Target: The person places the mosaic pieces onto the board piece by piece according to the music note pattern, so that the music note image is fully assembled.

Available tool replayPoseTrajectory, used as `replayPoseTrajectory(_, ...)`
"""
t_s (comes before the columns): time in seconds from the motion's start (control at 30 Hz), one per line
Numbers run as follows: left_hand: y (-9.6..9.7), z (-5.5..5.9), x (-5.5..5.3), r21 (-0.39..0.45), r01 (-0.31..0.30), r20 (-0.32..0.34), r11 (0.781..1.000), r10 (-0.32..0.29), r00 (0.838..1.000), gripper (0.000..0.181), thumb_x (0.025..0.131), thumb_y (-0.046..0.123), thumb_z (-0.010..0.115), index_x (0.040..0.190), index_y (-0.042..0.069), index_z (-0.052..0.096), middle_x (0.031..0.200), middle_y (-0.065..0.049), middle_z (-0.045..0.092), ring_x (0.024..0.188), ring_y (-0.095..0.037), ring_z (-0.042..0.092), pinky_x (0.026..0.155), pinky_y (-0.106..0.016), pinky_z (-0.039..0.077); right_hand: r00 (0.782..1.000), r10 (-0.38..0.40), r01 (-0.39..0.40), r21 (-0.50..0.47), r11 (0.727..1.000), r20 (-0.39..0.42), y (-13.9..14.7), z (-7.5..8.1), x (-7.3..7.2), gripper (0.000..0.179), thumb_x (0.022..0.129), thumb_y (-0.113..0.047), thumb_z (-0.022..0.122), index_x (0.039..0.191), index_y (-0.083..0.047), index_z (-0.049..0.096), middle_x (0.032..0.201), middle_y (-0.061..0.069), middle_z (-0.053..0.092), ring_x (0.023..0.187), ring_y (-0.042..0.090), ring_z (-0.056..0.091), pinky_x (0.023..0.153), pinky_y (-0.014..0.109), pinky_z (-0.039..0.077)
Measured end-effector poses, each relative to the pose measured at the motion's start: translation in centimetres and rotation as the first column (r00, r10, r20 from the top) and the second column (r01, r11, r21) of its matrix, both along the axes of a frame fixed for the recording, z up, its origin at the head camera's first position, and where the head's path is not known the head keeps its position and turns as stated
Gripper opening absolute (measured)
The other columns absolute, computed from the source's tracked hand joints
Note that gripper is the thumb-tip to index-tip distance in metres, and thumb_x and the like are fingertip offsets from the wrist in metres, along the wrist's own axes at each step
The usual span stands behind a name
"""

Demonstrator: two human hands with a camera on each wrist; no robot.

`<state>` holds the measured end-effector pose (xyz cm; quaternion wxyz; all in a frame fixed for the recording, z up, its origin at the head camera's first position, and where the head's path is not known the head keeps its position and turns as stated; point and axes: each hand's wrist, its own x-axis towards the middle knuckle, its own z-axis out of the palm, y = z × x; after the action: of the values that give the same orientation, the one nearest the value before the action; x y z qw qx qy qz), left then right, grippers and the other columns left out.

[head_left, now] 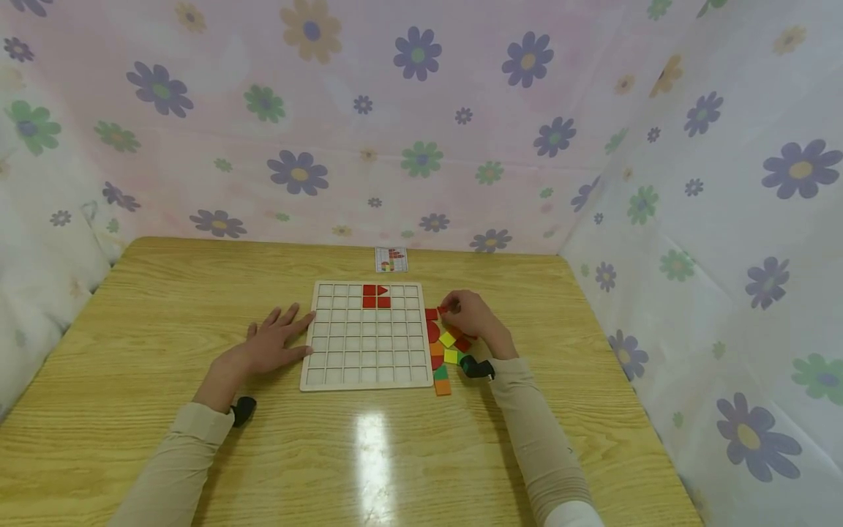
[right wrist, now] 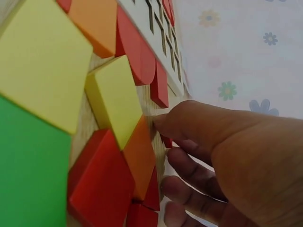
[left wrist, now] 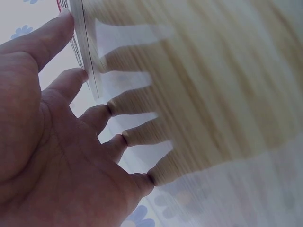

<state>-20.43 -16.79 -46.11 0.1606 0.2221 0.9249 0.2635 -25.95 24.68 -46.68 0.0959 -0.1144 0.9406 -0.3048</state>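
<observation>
Wood-grain desk (head_left: pixel 296 468); step in hand, I judge: picking up. Nearest, loose blocks (head_left: pixel 451 356) crowd the right edge of the gridded board (head_left: pixel 365 342). Left hand (head_left: pixel 271 349), fingers spread, touches its left edge. Right hand (head_left: pixel 469 313) pinches a red piece (head_left: pixel 442 309) near its far right corner; lifting over obstructing blocks seems called for. Beyond: four inset red tiles (head_left: pixel 369 301); picture card (head_left: pixel 391 260) by desk's far edge.

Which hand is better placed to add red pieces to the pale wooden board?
Likely the right hand, pinching a red piece beside the board; the left hand touches the board's left edge.
</observation>
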Motion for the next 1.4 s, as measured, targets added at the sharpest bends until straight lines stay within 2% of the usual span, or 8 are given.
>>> replayPoseTrajectory(0.27,-0.1,0.1,0.0,0.007,0.001,0.007,1.0,-0.001,1.0,0.072,0.103,0.041,0.059,0.16,0.006,0.032,0.165,-0.032,0.012,0.148,-0.061,0.005,0.106,-0.084,0.006,0.998,-0.041,0.04,-0.013,0.999,-0.04,0.0,-0.3,-0.3,0.014,0.093,-0.011,0.072,0.104,-0.003,0.068,0.099,0.011,0.069,0.089,0.025,0.064,0.082,0.041,0.055)
replayPoseTrajectory(0.5,-0.1,-0.1,-0.1,0.007,0.005,-0.001,1.0,-0.005,1.0,0.072,0.103,0.041,0.059,0.159,0.005,0.032,0.164,-0.033,0.013,0.148,-0.061,0.005,0.105,-0.084,0.006,0.995,-0.054,0.047,-0.089,0.995,-0.081,-0.1,-0.4,-0.3,0.011,0.092,-0.007,0.075,0.1,-0.001,0.07,0.092,0.012,0.069,0.082,0.024,0.064,0.077,0.038,0.055)
replayPoseTrajectory(0.8,-0.2,-0.3,-0.2,-0.007,0.009,-0.012,1.0,-0.009,1.0,0.072,0.103,0.041,0.059,0.16,0.006,0.032,0.165,-0.032,0.013,0.148,-0.061,0.006,0.104,-0.085,0.008,0.987,-0.079,0.053,-0.179,0.982,-0.14,-0.4,-1.0,-0.1,0.008,0.093,-0.007,0.073,0.099,-0.002,0.075,0.092,0.012,0.073,0.079,0.023,0.066,0.074,0.036,0.056)
replayPoseTrajectory(0.93,-0.1,-0.1,-0.2,-0.009,0.012,-0.009,1.0,-0.012,1.0,0.072,0.103,0.041,0.059,0.159,0.006,0.032,0.165,-0.032,0.013,0.148,-0.061,0.006,0.104,-0.085,0.008,0.978,-0.132,0.089,-0.247,0.965,-0.161,-0.7,-1.1,0.1,0.009,0.093,-0.007,0.075,0.098,-0.001,0.078,0.093,0.015,0.075,0.079,0.025,0.068,0.074,0.036,0.057)
replayPoseTrajectory(1.07,-0.1,0.0,-0.1,-0.008,0.009,-0.006,1.0,-0.009,1.0,0.072,0.103,0.041,0.059,0.159,0.006,0.032,0.165,-0.032,0.013,0.148,-0.061,0.006,0.105,-0.085,0.007,0.977,-0.179,0.127,-0.355,0.926,-0.117,-1.3,-1.3,0.2,0.011,0.092,-0.009,0.076,0.099,0.0,0.079,0.096,0.016,0.076,0.08,0.025,0.069,0.073,0.033,0.057)
replayPoseTrajectory(1.2,-0.1,-0.2,-0.2,-0.006,0.003,-0.009,1.0,-0.003,1.0,0.071,0.103,0.04,0.059,0.16,0.006,0.032,0.165,-0.032,0.013,0.148,-0.061,0.005,0.105,-0.085,0.007,0.982,-0.176,0.13,-0.419,0.899,-0.074,-2.1,-1.7,0.2,0.013,0.091,-0.011,0.078,0.099,-0.001,0.079,0.095,0.015,0.077,0.079,0.022,0.069,0.07,0.028,0.056)
replayPoseTrajectory(1.4,-0.1,-0.4,-0.2,-0.016,0.001,-0.017,1.0,-0.001,1.0,0.072,0.103,0.041,0.058,0.16,0.007,0.031,0.165,-0.031,0.012,0.149,-0.061,0.005,0.106,-0.084,0.006,0.989,-0.131,0.086,-0.446,0.891,-0.071,-3.6,-1.9,0.4,0.013,0.09,-0.009,0.079,0.1,0.0,0.08,0.094,0.016,0.078,0.077,0.021,0.073,0.066,0.026,0.056)
